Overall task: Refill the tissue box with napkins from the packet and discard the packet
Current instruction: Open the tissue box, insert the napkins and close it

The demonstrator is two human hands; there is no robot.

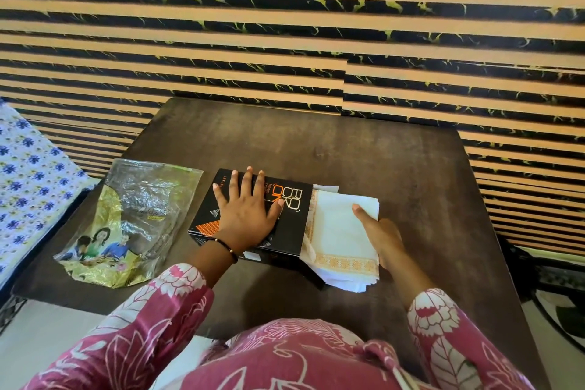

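A black tissue box (291, 225) with orange print lies flat on the dark table (316, 142). My left hand (245, 212) presses down on its top with the fingers spread straight. A stack of white napkins (338, 231) with an orange patterned border sticks out of the box's right end. My right hand (378, 231) grips the stack at its right edge, thumb on top and fingers hidden beneath. The plastic packet (126, 222), clear and gold with a printed picture, lies crumpled and flat on the table to the left of the box.
A wall with tan and black stripes (285, 25) rises right behind the table. A bed with a blue floral sheet (28, 180) stands at the left. A dark patterned rug (560, 304) lies on the floor at the right.
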